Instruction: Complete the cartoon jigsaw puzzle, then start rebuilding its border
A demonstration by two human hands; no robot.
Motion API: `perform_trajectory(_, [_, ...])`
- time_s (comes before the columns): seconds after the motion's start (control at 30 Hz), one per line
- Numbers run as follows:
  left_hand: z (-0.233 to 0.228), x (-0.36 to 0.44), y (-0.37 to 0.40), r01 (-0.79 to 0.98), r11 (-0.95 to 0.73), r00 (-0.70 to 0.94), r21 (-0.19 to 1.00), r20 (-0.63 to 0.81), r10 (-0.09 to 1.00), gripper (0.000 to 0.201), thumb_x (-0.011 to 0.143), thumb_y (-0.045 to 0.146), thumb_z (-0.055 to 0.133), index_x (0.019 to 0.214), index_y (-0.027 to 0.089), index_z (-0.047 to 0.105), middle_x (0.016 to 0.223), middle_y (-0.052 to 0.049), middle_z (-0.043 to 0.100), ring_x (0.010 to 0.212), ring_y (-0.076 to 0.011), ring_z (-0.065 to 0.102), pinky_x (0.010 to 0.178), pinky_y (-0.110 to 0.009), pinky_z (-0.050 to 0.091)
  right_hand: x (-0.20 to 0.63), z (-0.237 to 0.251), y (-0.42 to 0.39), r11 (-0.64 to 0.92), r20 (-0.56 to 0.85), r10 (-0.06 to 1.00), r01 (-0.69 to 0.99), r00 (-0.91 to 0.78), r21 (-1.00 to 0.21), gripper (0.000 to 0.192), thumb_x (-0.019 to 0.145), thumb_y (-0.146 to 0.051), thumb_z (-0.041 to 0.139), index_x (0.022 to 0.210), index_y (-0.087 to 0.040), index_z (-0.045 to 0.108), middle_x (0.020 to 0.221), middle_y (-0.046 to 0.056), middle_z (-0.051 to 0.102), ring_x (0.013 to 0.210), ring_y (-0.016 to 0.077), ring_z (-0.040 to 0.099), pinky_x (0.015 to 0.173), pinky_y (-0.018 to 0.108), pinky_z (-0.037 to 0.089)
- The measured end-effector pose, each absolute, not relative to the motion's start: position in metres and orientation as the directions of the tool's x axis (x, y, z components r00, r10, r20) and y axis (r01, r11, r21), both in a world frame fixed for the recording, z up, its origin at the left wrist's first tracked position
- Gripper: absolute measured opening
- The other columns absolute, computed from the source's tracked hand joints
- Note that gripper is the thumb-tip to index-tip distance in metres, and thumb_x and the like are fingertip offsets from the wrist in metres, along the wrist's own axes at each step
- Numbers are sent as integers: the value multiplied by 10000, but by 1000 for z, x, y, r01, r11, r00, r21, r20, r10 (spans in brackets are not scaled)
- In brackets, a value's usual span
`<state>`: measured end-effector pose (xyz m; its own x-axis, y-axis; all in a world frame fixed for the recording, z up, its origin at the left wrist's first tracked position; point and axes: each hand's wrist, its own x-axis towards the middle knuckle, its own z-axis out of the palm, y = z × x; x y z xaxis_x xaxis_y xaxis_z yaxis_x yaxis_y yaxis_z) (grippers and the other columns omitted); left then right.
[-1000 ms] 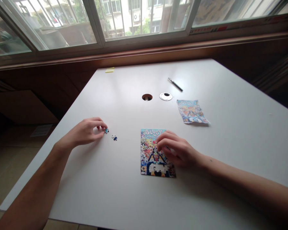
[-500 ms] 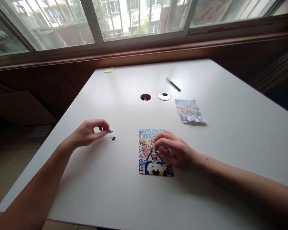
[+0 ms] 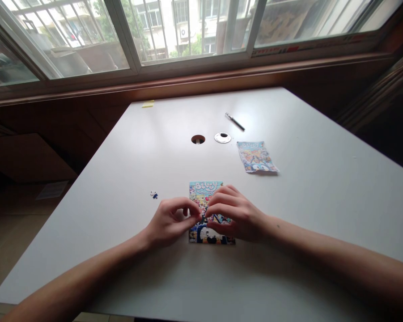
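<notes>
A colourful jigsaw puzzle (image 3: 206,235) lies flat on the white table, its upper part lettered in white on light blue. My left hand (image 3: 176,221) is over its left side, thumb and forefinger pinched on a small puzzle piece that the fingertips mostly hide. Over the puzzle's right side rests my right hand (image 3: 238,214), fingers curved and apart from the thumb, with nothing seen in them. The two hands' fingertips are close together above the middle of the picture. Loose puzzle pieces (image 3: 154,195), dark blue and white, lie to the left of the puzzle.
A creased picture sheet (image 3: 257,156) with a matching design lies behind my right hand. Farther back are a pen (image 3: 235,121), a round metal cover (image 3: 222,137) and a cable hole (image 3: 198,139) in the table (image 3: 120,268). Yellow tape (image 3: 148,103) marks the far edge, below the window.
My left hand has moved right from beside the loose pieces to the puzzle, carrying a puzzle piece. The right hand stays over the puzzle. The view has shifted slightly.
</notes>
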<state>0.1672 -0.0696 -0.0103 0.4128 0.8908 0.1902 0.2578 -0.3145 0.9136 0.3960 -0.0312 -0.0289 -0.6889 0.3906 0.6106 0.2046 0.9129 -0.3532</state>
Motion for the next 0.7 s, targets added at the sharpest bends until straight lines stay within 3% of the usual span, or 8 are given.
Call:
perform_trajectory(0.4, [-12, 169, -71, 272, -330, 429, 904, 193, 882, 64, 868, 181, 653, 834, 138, 686, 777, -52, 701, 688, -132, 616, 628, -244, 478, 395, -19, -35, 965, 623, 250, 241, -741, -101, 111, 892, -236, 652, 970, -189, 589, 845, 29, 677, 814, 177, 559, 750, 352, 391])
perform_trajectory(0.47, [-12, 169, -71, 297, -379, 438, 877, 228, 870, 56, 874, 190, 652, 888, 147, 686, 828, -58, 699, 746, -145, 630, 688, -264, 502, 395, -19, -34, 960, 613, 277, 244, -740, -139, 105, 890, -225, 639, 979, -197, 591, 853, 29, 681, 819, 177, 554, 759, 352, 390])
perform_trajectory(0.57, [-14, 168, -72, 328, -503, 450, 799, 336, 827, 124, 862, 166, 649, 984, 161, 666, 973, -87, 677, 908, -182, 630, 834, -324, 521, 399, -20, -30, 932, 558, 350, 220, -752, -288, 96, 868, -217, 630, 959, -211, 601, 871, 30, 680, 824, 177, 543, 780, 353, 384])
perform_trajectory(0.7, [-19, 165, -74, 311, -697, 589, 647, 444, 675, 153, 820, 90, 615, 939, 179, 653, 977, -82, 657, 934, -193, 592, 863, -350, 516, 406, -19, -24, 856, 410, 370, 135, -834, -499, 84, 819, -232, 656, 890, -212, 615, 808, 15, 658, 778, 163, 510, 793, 338, 371])
